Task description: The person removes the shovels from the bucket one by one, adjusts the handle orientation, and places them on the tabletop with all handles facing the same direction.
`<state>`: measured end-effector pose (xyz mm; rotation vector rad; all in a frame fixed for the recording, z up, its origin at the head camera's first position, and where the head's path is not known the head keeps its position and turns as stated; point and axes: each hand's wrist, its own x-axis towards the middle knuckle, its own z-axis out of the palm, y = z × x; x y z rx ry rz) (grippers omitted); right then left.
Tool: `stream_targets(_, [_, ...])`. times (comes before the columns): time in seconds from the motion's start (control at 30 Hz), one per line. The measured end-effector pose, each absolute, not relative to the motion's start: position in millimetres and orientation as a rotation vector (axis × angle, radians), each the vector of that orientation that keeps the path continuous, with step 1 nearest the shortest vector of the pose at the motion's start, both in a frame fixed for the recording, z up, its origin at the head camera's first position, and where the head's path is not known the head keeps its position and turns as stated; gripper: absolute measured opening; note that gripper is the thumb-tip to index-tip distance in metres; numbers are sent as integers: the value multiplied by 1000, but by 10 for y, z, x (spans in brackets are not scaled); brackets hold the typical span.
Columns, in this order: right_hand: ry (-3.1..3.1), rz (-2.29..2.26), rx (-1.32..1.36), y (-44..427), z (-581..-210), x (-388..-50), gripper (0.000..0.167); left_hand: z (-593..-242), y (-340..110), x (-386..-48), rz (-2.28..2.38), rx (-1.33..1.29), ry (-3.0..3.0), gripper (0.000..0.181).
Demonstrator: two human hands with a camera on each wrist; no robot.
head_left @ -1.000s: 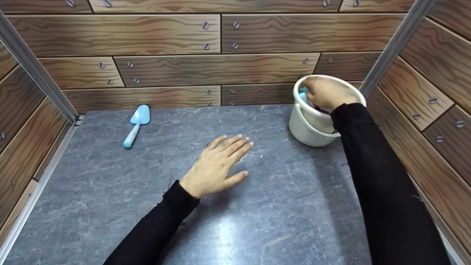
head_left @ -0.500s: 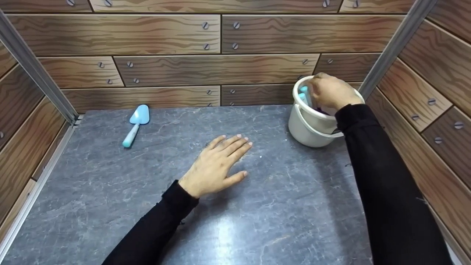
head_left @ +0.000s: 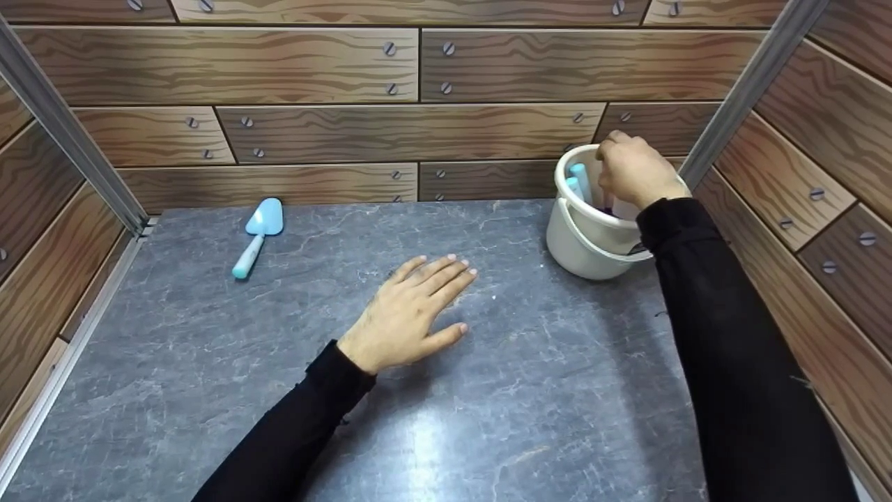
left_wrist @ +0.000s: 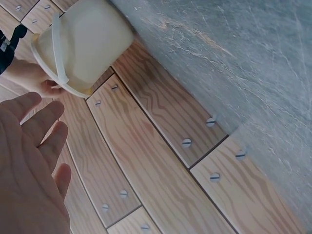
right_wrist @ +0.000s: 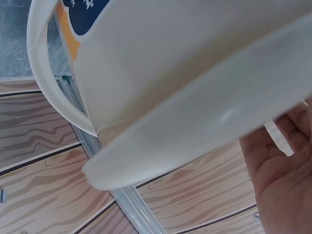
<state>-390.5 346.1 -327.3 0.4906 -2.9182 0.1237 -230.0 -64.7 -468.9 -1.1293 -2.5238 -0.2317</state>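
A cream bucket [head_left: 592, 244] with its bail handle lowered stands at the back right. Two tools with light-blue handles [head_left: 580, 179] lean inside it; their lower ends are hidden. My right hand [head_left: 635, 167] is over the bucket's mouth, fingers bent loosely downward at the rim. Nothing shows between its fingers, though the fingertips are partly hidden. A light-blue trowel [head_left: 265, 218] lies at the back left, blade pointing away. My left hand [head_left: 408, 317], palm down with fingers straight, is at mid-table and holds nothing.
Wood-patterned walls [head_left: 334, 66] enclose the grey marbled tabletop [head_left: 174, 362] at the back and sides. Metal corner posts [head_left: 749, 84] rise at both back corners. Something dark, partly hidden, is in the bucket below my right hand.
My right hand has risen from inside the bucket and shifted slightly right, so the light-blue handles show more fully. My left hand and the trowel have stayed put.
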Motion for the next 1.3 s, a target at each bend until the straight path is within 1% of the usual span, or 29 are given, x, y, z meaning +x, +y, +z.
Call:
stream_targets(0.23, [-2927,143,408,3488,-3253,-3880,33,-4690,-650,-2305,-248,-1129,-2521,78])
stream_targets(0.5, [-3047,116,441,3561,-3127,-3816,38,-4678,-642,-2308,-258,-1139,-2518,78])
stream_targets(0.8, [-3149,191,375,3632,-3115,-3706,32,-4673,-643,-2316,-231,-1142,-2521,77])
stream_targets(1.3, [-3097,205,400,3648,-2970,-3665,28,-4678,-656,-2306,-276,-1147,-2548,79])
